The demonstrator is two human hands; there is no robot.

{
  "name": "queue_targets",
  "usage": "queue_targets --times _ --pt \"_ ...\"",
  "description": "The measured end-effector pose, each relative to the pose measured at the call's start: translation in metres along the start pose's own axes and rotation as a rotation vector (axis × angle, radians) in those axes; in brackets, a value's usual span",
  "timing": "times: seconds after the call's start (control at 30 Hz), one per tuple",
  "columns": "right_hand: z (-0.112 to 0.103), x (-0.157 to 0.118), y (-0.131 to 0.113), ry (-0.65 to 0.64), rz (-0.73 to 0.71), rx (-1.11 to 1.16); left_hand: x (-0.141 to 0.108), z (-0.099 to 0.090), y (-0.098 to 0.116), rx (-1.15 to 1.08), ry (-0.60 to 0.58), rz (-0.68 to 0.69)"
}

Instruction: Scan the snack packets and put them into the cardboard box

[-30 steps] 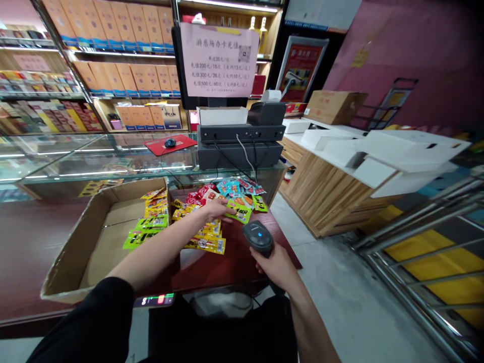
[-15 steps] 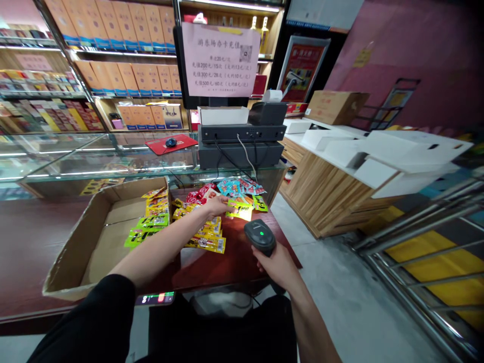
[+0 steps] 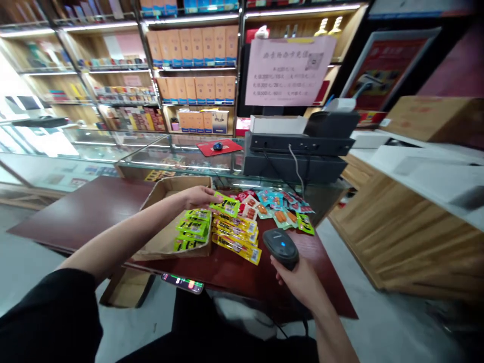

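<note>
Green packet (image 3: 226, 204) in left hand (image 3: 200, 196), fingers clamped on its end above the carton's (image 3: 172, 256) right edge, likely leaving the label exposed. Right hand (image 3: 300, 282): fingers wrapped around scanner (image 3: 282, 247), head aimed forward, probably for reading. Yellow packets (image 3: 237, 247) lie on counter (image 3: 227, 275) beside carton.

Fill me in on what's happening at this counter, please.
A person's left hand holds a green packet just above the near right part of an open cardboard box, where more green packets lie. The right hand grips a dark handheld scanner with a blue light showing. Yellow packets lie beside the box on the dark red table, with red, blue and orange ones behind them.
</note>
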State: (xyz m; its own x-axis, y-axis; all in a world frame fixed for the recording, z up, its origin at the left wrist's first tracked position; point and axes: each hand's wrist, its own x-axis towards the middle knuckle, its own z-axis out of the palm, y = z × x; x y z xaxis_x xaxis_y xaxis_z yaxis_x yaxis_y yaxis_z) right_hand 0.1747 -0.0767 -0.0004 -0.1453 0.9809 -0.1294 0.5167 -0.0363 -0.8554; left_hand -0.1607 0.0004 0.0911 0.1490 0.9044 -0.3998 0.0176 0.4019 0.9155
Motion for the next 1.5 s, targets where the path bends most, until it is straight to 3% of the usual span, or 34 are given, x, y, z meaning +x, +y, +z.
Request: queue_targets --times 0.13,0.27,0.37,0.53,0.63,0.73,0.9,1.07,1.2,1.3,1.4,1.5 --pt "0.02 0.013 -0.009 -0.09 -0.043 -0.005 -0.048 -0.049 -0.024 0.045 0.104 -0.084" --pt "0.038 0.02 -0.021 -0.133 -0.1 -0.046 -0.077 -0.07 -0.04 0.146 0.217 -0.144" --pt "0.047 0.022 -0.026 -0.15 -0.131 -0.063 -0.082 -0.076 -0.049 0.205 0.292 -0.121" --pt "0.053 0.023 -0.025 -0.16 -0.096 -0.06 -0.073 -0.082 -0.065 0.356 0.291 -0.056" --pt "0.053 0.023 -0.024 -0.141 -0.081 -0.066 -0.069 -0.086 -0.071 0.369 0.358 -0.01" --pt "0.053 0.022 -0.026 -0.144 -0.087 -0.059 -0.069 -0.083 -0.072 0.247 0.378 -0.059" --pt "0.053 0.021 -0.027 -0.168 -0.109 -0.037 -0.08 -0.055 -0.06 -0.094 0.208 -0.208" --pt "0.05 0.019 -0.023 -0.142 -0.126 -0.016 -0.084 -0.033 -0.055 -0.166 0.185 -0.189" --pt "0.044 0.015 -0.021 -0.149 -0.112 -0.009 -0.081 -0.037 -0.062 -0.052 0.231 -0.179" --pt "0.036 0.011 -0.02 -0.13 -0.115 -0.016 -0.076 -0.046 -0.058 0.174 0.443 -0.151" --pt "0.027 0.007 -0.017 -0.104 -0.102 0.013 -0.066 -0.047 -0.039 0.342 0.571 -0.085" --pt "0.017 0.003 -0.007 -0.064 -0.069 0.039 -0.048 -0.028 -0.013 0.428 0.518 0.055"
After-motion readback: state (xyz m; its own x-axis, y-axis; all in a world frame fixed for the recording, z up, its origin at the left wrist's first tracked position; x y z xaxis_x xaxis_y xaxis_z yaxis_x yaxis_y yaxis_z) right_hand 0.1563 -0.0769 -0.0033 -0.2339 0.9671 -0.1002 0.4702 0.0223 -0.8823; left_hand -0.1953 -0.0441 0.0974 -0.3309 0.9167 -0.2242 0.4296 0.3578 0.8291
